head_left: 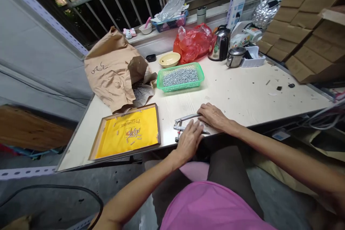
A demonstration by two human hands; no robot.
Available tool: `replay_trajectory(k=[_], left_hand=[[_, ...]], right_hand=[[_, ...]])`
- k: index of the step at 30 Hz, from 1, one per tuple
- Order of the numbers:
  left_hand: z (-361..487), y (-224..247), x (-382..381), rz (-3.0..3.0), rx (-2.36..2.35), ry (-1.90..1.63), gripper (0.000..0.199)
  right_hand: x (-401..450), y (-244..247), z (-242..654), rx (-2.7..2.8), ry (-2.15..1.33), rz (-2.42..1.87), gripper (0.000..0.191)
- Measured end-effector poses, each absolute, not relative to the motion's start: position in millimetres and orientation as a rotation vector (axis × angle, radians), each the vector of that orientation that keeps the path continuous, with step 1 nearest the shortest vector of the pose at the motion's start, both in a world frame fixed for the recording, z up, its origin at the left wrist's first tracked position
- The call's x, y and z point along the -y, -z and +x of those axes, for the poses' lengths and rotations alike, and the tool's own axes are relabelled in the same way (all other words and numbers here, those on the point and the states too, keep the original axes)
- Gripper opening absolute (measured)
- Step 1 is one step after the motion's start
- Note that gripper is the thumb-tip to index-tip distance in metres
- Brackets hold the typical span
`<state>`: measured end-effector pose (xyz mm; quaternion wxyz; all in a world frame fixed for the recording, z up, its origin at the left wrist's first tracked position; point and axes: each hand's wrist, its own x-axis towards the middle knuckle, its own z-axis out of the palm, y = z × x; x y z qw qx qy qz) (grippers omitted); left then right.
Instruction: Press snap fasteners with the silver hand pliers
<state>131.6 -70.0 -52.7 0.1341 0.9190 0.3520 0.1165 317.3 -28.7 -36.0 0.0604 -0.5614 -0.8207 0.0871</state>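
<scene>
A silver metal hand tool (185, 122) with two long handles and a coil spring lies flat near the table's front edge. My left hand (190, 140) rests across its lower handle, fingers stretched out and slightly apart. At the upper handle's end, my right hand (214, 116) has its fingers curled over the metal. The fingertips' undersides are hidden. To the left stands a shallow tray (159, 125) lined with yellow cloth (110, 143), where several small metal pins (132, 133) are scattered. Farther back, a green plastic basket (179, 88) holds a heap of similar small metal pieces.
A large brown paper bag (107, 75) lies open at the left with metal pieces at its mouth. Along the back are a cream bowl (169, 59), a red plastic bag (192, 45), a kettle (220, 45) and a steel pot (235, 57). Cardboard boxes (309, 39) stand right.
</scene>
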Motion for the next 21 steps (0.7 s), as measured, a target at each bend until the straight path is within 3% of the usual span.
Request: replay_trajectory(k=[9,15,21], left_hand=[[142.1,57.5,85.7,2.521,-1.065,-0.458,0.037],[140.2,68.4,92.2,2.424,-1.071,-0.474,0.036],[136.3,78.4,94.5,2.458,-1.049,-0.517,0.046]], right_hand=[[-14.4,27.7,288.0,2.618,-0.049,-1.684,0.019],[14.9,15.4,227.1,3.005,-0.178,-0.934,0.016],[16.4,34.6,203.7,3.050,-0.054,-0.716,0.015]])
